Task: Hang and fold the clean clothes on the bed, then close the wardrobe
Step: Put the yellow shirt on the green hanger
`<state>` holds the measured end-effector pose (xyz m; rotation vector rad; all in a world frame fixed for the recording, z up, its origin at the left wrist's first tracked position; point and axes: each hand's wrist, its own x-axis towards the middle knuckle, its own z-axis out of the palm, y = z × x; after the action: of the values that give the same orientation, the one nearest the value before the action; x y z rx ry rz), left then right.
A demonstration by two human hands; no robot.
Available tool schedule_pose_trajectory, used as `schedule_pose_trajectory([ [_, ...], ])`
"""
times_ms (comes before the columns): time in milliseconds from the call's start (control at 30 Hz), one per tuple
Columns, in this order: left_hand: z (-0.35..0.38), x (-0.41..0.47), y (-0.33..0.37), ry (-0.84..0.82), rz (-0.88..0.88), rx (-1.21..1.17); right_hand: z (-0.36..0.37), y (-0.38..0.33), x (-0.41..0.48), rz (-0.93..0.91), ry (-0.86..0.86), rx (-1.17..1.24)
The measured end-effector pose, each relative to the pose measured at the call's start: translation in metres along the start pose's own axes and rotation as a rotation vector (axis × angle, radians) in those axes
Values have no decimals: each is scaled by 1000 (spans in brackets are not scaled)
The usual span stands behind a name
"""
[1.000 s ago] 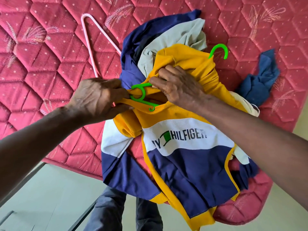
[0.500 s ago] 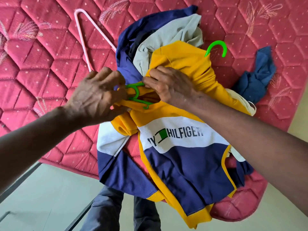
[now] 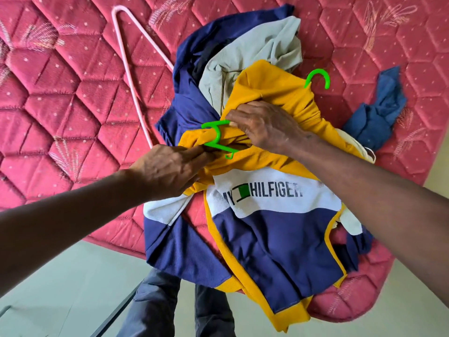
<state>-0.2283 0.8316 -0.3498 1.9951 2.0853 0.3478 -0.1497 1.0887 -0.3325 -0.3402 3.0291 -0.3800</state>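
Note:
A yellow, white and navy printed shirt (image 3: 272,229) lies on the red quilted mattress (image 3: 73,98), its hem hanging over the near edge. A green plastic hanger (image 3: 216,138) is partly inside the shirt; its hook pokes out at the yellow fabric's top right, and one arm end shows between my hands. My right hand (image 3: 264,127) grips the bunched yellow fabric beside the hanger arm. My left hand (image 3: 167,171) pinches the yellow fabric just below that arm.
Under the shirt lie a navy garment (image 3: 194,76) and a grey garment (image 3: 257,49). A crumpled blue cloth (image 3: 379,113) lies to the right. A pink hanger (image 3: 136,64) rests on the mattress to the left. Pale floor and my legs show below.
My left hand has slid down and right, its fingers now pushed into the yellow fabric under the green hanger arm. More of that arm is exposed. My right hand has stayed on the fabric.

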Motion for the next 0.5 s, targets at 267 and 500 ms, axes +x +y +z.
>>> schedule_pose_trajectory([
  [267, 17, 5, 15, -203, 38, -37, 7, 1, 0, -71, -31, -82],
  [500, 10, 0, 24, -62, -37, -86, 12, 1, -9, -184, 38, -177],
])
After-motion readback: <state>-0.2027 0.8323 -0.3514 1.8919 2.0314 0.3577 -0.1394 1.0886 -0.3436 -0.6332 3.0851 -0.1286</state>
